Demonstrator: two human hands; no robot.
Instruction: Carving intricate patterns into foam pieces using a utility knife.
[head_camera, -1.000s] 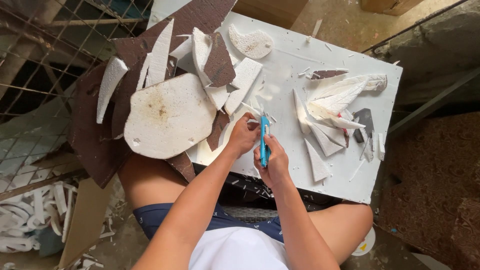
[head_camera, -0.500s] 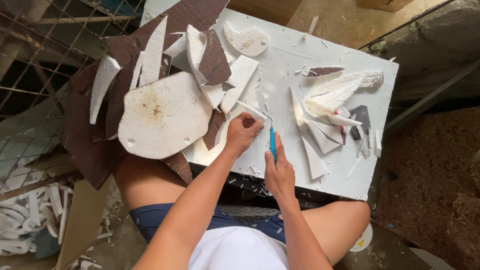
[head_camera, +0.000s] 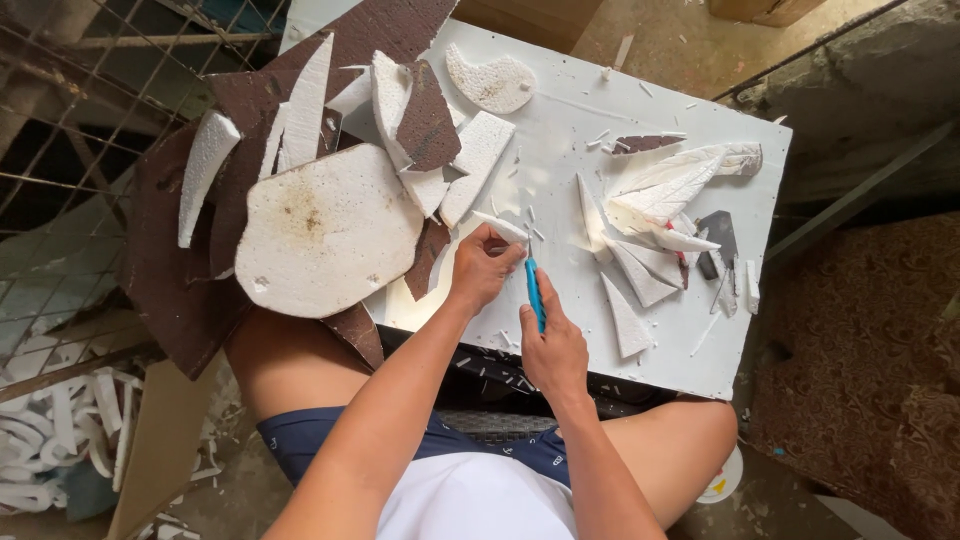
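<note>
Beside the left hand, foam offcuts and brown scraps.

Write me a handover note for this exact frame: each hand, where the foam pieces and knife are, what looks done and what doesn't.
Left hand: pinches a small white foam strip on the white board.
Right hand: holds a blue knife, tip pointing at the strip.
Done: pointed cut pieces lie to the right.
Left: a large rounded foam slab and brown-backed scraps piled at the left look uncut; the strip is in hand.
</note>
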